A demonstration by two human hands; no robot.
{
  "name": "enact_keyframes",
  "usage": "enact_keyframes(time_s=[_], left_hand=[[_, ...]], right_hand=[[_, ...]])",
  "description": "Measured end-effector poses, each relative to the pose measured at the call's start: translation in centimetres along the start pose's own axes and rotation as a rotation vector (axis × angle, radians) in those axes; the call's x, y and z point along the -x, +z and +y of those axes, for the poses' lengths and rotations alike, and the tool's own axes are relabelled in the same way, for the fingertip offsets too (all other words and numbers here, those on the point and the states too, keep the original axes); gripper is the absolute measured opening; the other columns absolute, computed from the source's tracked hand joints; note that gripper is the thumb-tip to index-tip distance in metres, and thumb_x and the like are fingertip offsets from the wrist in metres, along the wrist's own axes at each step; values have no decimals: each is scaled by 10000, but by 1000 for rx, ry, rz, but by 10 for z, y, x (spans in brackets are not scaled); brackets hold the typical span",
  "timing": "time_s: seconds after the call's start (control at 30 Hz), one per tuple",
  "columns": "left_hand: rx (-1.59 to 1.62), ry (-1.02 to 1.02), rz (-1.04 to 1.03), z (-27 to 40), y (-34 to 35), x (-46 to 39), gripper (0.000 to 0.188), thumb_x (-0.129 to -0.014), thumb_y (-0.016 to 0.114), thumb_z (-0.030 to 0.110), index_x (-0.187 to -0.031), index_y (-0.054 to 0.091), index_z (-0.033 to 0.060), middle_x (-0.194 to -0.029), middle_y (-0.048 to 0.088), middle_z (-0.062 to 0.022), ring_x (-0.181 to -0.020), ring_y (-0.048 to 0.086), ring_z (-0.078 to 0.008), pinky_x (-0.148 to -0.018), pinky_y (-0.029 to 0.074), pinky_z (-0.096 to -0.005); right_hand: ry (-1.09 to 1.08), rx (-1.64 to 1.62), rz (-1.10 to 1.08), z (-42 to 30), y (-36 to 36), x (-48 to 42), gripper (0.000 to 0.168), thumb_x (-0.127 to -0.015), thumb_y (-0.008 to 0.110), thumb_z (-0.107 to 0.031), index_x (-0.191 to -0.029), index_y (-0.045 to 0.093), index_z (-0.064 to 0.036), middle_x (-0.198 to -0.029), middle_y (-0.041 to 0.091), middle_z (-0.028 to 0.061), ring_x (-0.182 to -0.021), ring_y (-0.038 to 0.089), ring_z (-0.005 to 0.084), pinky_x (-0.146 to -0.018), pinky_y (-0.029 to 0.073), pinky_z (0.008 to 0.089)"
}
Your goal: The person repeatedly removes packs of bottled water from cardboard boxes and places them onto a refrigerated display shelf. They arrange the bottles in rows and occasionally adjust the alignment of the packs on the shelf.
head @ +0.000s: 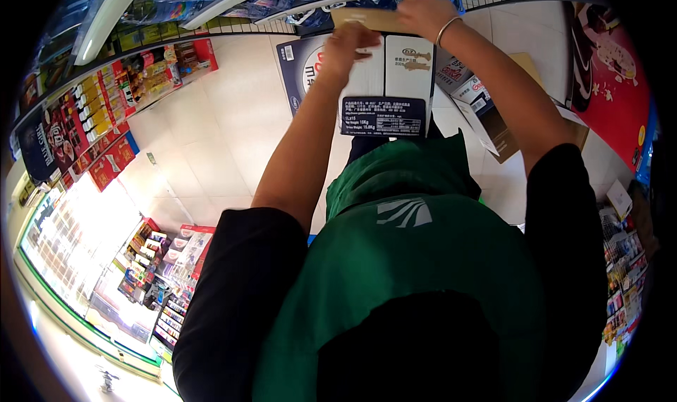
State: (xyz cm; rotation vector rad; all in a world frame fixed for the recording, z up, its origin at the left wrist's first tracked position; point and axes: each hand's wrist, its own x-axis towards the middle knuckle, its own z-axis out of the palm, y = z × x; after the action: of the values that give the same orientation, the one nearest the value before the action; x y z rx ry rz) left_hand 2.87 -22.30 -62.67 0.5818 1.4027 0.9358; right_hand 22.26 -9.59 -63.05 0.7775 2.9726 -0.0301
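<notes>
A white and dark-blue printed carton stands on the tiled floor before me, close to my legs. At its far side a brown cardboard flap is raised. My right hand, with a bangle at the wrist, has its curled fingers on the right end of that flap. My left hand is blurred and hovers over the carton's far left part, near the flap's lower edge. Its fingers look apart, and nothing shows between them. The carton's contents are hidden from this view.
Shelves with bottled water run along the far side, just beyond the carton. An opened carton lies on the floor at right, beside a red panel with an ice-cream picture. Packaged goods line the left shelf.
</notes>
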Motion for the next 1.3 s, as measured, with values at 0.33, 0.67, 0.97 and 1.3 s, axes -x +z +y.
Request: enact_keyframes(time_s=[0.33, 0.67, 0.97, 1.3], left_hand=[[-1494, 57, -328, -81, 19, 73, 382, -752, 695, 336, -1053, 609, 118, -1045, 624, -122, -1005, 601, -316, -832, 499, -434], [-1438, 119, -584, -86, 2, 72, 261, -774, 628, 268, -1018, 642, 177, -933, 666, -98, -925, 636, -286, -762, 508, -435], [-1417, 103, -828, -98, -8, 140, 186, -822, 549, 261, -898, 654, 126, -922, 651, -98, -830, 625, -313, -681, 499, -449], [-1520, 435, -644, -152, 49, 82, 263, -835, 533, 231, -974, 676, 60, -1050, 648, -128, -1031, 580, -296, -928, 406, -427]], right_hand=[[277, -240, 604, -42, 3, 34, 195, -752, 701, -173, -895, 571, -154, -851, 554, 10, -808, 572, 221, -665, 466, 372], [148, -594, -335, -142, 61, 82, 619, -787, 575, -32, -1369, 427, -178, -1137, 482, 107, -1049, 536, 271, -861, 472, 376], [96, -269, -475, -164, 58, 72, 523, -847, 511, -103, -1361, 418, -66, -1128, 525, 113, -1004, 569, 254, -755, 510, 366], [191, 212, -585, -201, 72, 33, 470, -759, 633, -165, -1205, 556, -37, -1093, 596, 37, -894, 611, 266, -554, 513, 412]])
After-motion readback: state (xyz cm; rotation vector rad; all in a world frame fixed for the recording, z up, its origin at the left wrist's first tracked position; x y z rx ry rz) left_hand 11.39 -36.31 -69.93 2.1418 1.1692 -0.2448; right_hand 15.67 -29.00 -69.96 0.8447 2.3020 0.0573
